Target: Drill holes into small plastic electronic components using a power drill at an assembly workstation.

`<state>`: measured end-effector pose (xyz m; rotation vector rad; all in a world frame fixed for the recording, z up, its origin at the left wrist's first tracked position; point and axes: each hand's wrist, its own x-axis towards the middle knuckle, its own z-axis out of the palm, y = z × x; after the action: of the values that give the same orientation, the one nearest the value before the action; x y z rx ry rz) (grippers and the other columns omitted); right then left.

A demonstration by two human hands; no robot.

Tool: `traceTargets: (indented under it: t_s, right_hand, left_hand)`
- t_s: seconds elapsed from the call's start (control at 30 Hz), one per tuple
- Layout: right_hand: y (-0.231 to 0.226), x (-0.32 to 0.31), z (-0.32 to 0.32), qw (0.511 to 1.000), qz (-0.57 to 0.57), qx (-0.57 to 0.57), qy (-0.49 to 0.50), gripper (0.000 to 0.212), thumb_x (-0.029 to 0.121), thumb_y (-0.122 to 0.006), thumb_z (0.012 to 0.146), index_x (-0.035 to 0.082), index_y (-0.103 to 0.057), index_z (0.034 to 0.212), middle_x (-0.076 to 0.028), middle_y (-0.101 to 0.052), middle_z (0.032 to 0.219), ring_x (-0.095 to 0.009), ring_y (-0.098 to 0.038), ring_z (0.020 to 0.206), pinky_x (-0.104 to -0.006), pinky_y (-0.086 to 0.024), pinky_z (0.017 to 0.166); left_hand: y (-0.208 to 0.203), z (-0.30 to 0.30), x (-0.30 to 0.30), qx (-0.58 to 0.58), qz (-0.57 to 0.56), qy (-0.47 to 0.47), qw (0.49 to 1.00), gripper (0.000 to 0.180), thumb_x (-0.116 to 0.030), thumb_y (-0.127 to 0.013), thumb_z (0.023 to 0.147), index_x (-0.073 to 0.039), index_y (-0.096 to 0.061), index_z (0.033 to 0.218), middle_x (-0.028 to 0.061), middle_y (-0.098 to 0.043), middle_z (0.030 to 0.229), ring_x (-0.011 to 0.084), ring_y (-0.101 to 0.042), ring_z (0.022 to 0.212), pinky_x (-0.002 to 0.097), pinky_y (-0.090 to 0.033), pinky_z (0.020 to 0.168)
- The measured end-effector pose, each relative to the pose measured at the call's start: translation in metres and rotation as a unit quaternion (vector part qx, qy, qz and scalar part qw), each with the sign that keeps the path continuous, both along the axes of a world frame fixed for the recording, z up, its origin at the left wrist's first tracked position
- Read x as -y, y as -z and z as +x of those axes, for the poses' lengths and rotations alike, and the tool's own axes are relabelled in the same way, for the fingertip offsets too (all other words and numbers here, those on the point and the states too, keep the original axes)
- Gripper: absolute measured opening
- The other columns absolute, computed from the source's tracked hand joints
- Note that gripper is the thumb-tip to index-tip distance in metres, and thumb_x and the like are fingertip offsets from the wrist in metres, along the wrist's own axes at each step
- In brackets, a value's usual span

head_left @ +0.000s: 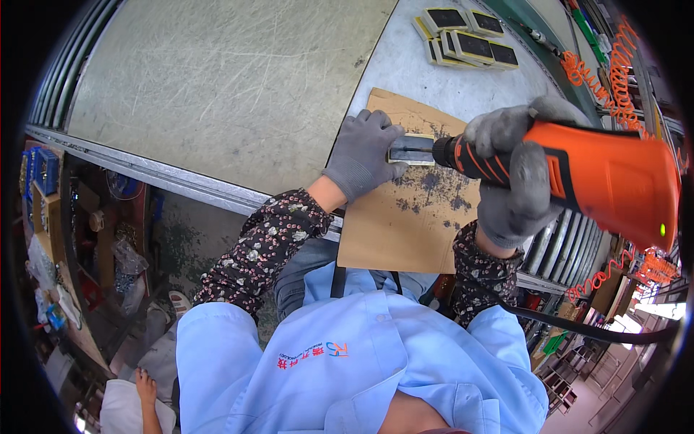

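One rectangular block (408,154) lay on cardboard (372,231), pinched at one end by your left hand (361,153); your right hand (529,177) gripped the orange power tool (618,170). Likely stiff and light (the tool probably heavier), the block suited an edge hold.

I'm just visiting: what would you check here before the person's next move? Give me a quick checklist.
1. Left hand gloved and gripping the small block: ok.
2. Right hand gloved and wrapped around the orange power tool: ok.
3. Tool's green light lit: ok.
4. Cardboard beneath the work: ok.
5. Tool's tip touching the block: cannot tell from above.
6. Pile of blocks apart from the tool: ok.
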<state>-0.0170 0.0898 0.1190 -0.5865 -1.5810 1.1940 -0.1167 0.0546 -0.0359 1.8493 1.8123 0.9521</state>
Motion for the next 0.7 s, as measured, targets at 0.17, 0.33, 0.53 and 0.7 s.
traceTargets:
  t_s: [0.17,0.33,0.53,0.7]
  right_hand:
    - [-0.003,0.001,0.006,0.998,0.049,0.030,0.022,0.040,0.011,-0.052,0.075,0.001,-0.040,0.112,-0.006,-0.043,0.068,-0.015,-0.043,0.057,-0.0340,-0.041,0.054]
    - [-0.003,0.002,0.024,0.901,-0.250,-0.351,-0.050,0.044,0.014,-0.054,0.076,0.000,-0.040,0.115,-0.007,-0.046,0.074,-0.017,-0.046,0.062,-0.0355,-0.042,0.058]
    - [-0.025,0.015,0.102,0.980,0.113,-0.165,-0.025,0.049,0.020,-0.058,0.078,0.000,-0.039,0.119,-0.008,-0.049,0.077,-0.018,-0.048,0.061,-0.0356,-0.042,0.059]
    - [-0.019,0.039,0.156,0.974,0.122,-0.175,0.078,0.053,0.029,-0.058,0.078,0.002,-0.039,0.120,-0.003,-0.046,0.071,-0.014,-0.046,0.058,-0.0322,-0.039,0.056]
  left_hand:
    - [-0.003,0.000,0.000,-0.017,0.003,0.003,1.000,0.047,-0.025,-0.077,0.054,-0.011,-0.060,0.096,0.0052,-0.054,0.092,0.0234,-0.050,0.090,0.0356,-0.039,0.079]
    - [0.001,0.000,0.003,-0.033,0.004,0.000,0.999,0.047,-0.026,-0.076,0.055,-0.012,-0.060,0.097,0.0056,-0.054,0.093,0.0233,-0.050,0.091,0.0356,-0.039,0.080]
    - [-0.014,0.009,-0.001,-0.076,-0.061,0.007,0.995,0.049,-0.030,-0.075,0.056,-0.011,-0.060,0.099,0.0064,-0.053,0.096,0.0231,-0.048,0.095,0.0355,-0.038,0.084]
    - [-0.026,0.031,0.004,0.090,-0.091,-0.001,0.992,0.043,-0.034,-0.067,0.070,-0.006,-0.056,0.100,0.0112,-0.055,0.078,0.0224,-0.053,0.065,0.0314,-0.045,0.058]
